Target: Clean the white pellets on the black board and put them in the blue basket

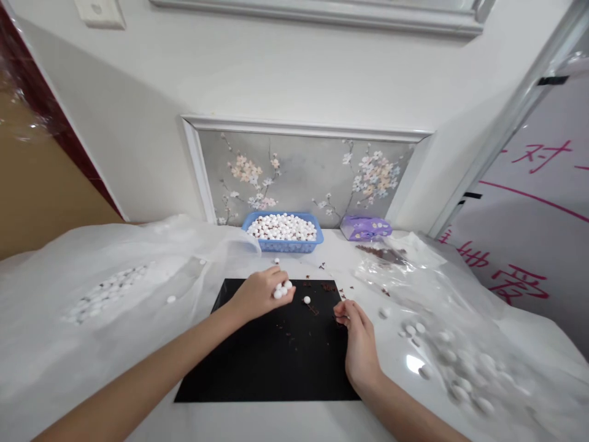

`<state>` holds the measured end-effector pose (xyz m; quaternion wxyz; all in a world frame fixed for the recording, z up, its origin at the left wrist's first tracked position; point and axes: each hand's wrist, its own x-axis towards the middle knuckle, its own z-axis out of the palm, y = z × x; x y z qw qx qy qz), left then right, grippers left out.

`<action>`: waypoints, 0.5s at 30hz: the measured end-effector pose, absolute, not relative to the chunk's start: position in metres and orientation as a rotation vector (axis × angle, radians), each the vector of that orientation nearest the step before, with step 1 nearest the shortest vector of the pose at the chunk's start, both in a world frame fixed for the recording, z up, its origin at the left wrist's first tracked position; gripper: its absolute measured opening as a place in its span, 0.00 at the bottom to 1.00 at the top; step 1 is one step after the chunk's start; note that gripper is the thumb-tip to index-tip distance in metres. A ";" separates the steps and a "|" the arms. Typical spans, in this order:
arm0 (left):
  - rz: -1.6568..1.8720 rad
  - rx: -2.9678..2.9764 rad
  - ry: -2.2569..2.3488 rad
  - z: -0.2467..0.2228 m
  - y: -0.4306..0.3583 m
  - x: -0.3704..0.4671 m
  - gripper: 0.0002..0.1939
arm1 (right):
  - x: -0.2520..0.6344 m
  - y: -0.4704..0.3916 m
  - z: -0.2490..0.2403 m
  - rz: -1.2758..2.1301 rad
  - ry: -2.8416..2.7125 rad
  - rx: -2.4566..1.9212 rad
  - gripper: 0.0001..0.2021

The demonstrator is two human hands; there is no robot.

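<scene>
My left hand (264,293) is closed around several small white balls (282,290), held above the upper part of a black mat (262,368). To its right a single white ball (307,300) rests on the mat, with small reddish-brown pieces (313,310) beside it. At the mat's right edge my right hand (358,337) has its fingertips pinched together. Dark brownish bits show at those fingertips, but I cannot make out exactly what is between them. More brown pieces (328,286) are scattered at the mat's upper right corner.
A blue basket (288,247) full of white balls stands against the wall, with a purple packet (365,228) to its right. Clear plastic bags with brown pieces (381,252) and white balls (464,368) lie at right. White plastic sheeting (115,258) with dark-marked white pieces covers the left.
</scene>
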<state>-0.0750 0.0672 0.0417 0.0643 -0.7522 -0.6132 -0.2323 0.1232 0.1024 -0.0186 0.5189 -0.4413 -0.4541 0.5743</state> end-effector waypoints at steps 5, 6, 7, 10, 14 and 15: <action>-0.635 -2.138 -1.895 0.073 0.129 -0.107 0.12 | 0.121 0.103 -0.022 1.376 -1.079 -1.077 0.18; -0.618 -2.107 -1.904 0.079 0.146 -0.116 0.12 | 0.120 0.103 -0.023 1.377 -1.081 -1.078 0.18; -0.604 -2.075 -1.916 0.085 0.163 -0.125 0.13 | 0.119 0.103 -0.023 1.377 -1.087 -1.077 0.19; -0.573 -1.989 -1.965 0.098 0.212 -0.152 0.14 | 0.118 0.103 -0.023 1.370 -1.112 -1.084 0.20; -0.529 -1.974 -2.049 0.098 0.264 -0.179 0.15 | 0.117 0.105 -0.020 1.329 -1.155 -1.135 0.21; -0.505 -1.996 -2.070 0.096 0.272 -0.183 0.15 | 0.117 0.105 -0.019 1.326 -1.162 -1.143 0.21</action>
